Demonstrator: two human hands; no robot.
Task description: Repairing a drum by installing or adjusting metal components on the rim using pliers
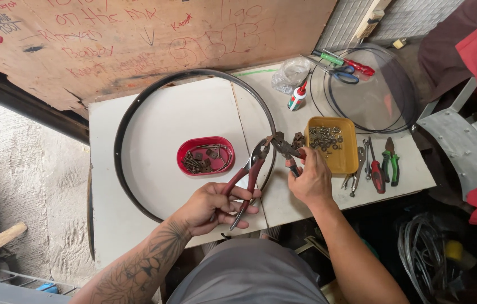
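Two pliers meeting over the rim's edge

My left hand (pixel 211 205) gripped red-handled pliers (pixel 248 179), my right hand (pixel 310 181) closed on a second pair (pixel 287 151); both noses met on a small metal piece (pixel 274 140) at the black rim (pixel 131 112) on the white table (pixel 154 121). The rim looked stiff and light, the piece tiny and slippery, best pinched at its edges.

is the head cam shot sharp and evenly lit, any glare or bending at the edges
Head view: soft, even daylight on the white table, no hard shadows; both hands, left and right, and the red-handled pliers look sharp; the space under the table at lower right is dark; the table edges bow slightly, wide-angle distortion; no strong glare.
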